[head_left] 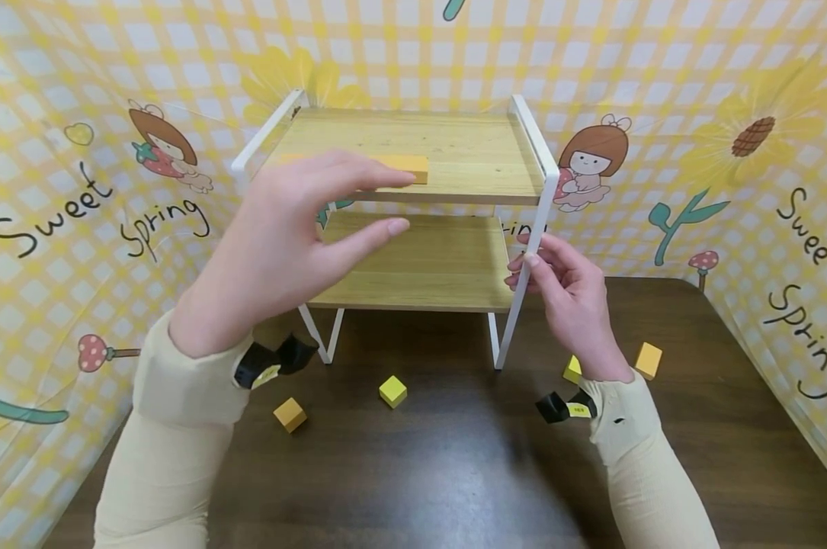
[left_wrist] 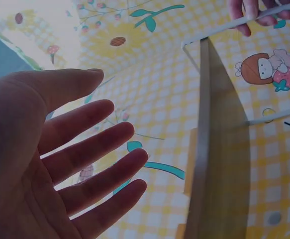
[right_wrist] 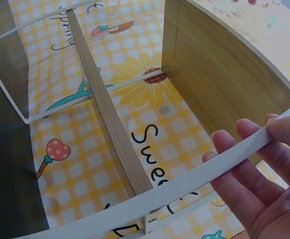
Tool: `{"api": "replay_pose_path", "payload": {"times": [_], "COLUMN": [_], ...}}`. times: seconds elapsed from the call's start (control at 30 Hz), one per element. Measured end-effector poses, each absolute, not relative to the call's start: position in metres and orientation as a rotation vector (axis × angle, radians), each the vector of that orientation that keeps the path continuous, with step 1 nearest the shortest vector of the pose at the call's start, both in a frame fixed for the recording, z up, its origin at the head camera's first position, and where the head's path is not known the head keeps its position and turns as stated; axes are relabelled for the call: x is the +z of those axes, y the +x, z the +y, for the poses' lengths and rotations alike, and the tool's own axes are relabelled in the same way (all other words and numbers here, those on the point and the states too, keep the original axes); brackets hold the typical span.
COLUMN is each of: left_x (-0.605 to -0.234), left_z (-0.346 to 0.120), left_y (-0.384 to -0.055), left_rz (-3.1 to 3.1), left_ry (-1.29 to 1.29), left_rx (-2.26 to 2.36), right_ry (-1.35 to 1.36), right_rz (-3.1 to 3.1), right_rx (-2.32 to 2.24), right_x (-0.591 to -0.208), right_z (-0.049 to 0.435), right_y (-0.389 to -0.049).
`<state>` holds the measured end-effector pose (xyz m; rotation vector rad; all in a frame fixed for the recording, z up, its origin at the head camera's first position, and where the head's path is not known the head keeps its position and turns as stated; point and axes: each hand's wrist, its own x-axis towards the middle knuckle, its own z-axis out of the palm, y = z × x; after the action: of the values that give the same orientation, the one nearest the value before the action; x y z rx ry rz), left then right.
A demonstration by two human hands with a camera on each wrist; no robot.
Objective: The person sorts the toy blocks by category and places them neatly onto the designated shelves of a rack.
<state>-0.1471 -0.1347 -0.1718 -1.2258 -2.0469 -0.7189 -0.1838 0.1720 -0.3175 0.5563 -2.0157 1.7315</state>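
- Extends the left hand (head_left: 269,221), released and holding nothing, before the two-tier shelf (head_left: 447,240).
- Has a loose orange block (head_left: 290,415) and yellow cube (head_left: 393,391) on the dark wooden surface (head_left: 420,473).
- Grasps the upright shelf's white frame (head_left: 540,217) in the right hand (head_left: 574,297).
- Shows orange blocks (head_left: 409,163) on the upper board (head_left: 413,137), partly behind the left hand.

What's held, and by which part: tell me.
The right hand pinches the front right rack leg, between upper board and lower board. The left hand holds nothing.
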Motion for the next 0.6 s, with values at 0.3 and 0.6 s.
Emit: {"api": "replay_pose_path", "payload": {"times": [0.3,0.6], "left_x": [-0.197,-0.220], "left_z": [-0.140,-0.150], "left_y": [-0.145,-0.141], "left_rz": [-2.068,-2.122], "left_ry": [-1.197,-1.092], "left_rx": [-0.783,-0.862], "right_ry": [0.576,0.583], "right_rz": [-1.984,-1.980], "right_rx": [1.746,1.738], "right_x": [-0.319,-0.319], "right_z": [0.173,0.173], "right_y": [-0.185,-0.185]}}
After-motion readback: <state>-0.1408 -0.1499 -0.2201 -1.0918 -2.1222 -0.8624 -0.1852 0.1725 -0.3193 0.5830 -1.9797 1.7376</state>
